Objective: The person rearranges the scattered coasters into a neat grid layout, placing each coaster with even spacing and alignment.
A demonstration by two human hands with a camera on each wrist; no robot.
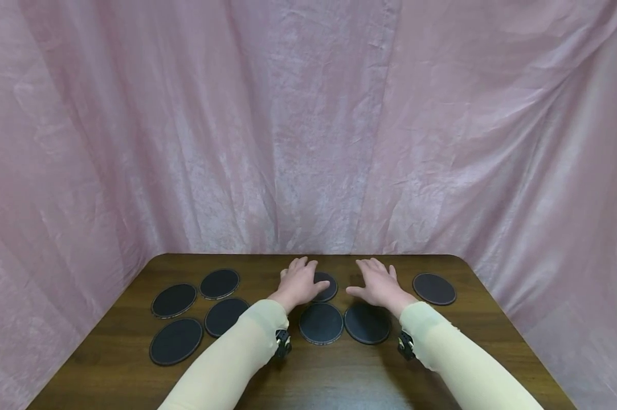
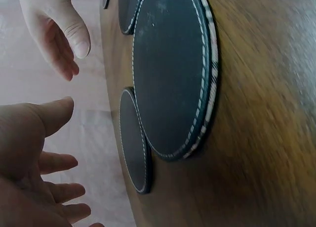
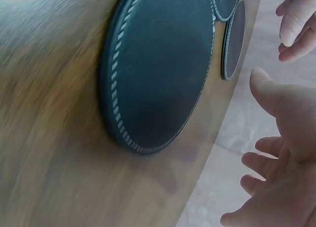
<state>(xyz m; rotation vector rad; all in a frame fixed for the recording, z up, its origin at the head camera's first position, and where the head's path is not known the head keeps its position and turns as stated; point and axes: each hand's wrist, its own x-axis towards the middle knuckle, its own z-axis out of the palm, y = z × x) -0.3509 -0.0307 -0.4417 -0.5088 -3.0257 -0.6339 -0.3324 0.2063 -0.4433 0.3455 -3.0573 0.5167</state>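
Both hands reach over the far half of the wooden table, holding nothing. My left hand (image 1: pixel 299 283), fingers spread, hovers beside a round black pad (image 1: pixel 326 287) and partly covers it from the head view. My right hand (image 1: pixel 379 285) hangs above and behind another black disc (image 1: pixel 367 324), its thumb pointing left. Between the wrists lies a third disc (image 1: pixel 321 324), close to the other two. White stitching runs round the edge of the large disc (image 2: pixel 170 74) in the left wrist view. In the right wrist view my right hand (image 3: pixel 291 153) has its fingers apart.
Several more black discs lie on the brown table (image 1: pixel 339 381): a group at the left, including one disc (image 1: pixel 176 341) nearest the front, and a single disc (image 1: pixel 434 288) at the far right. A pink curtain (image 1: pixel 318 125) hangs behind the table's back edge.
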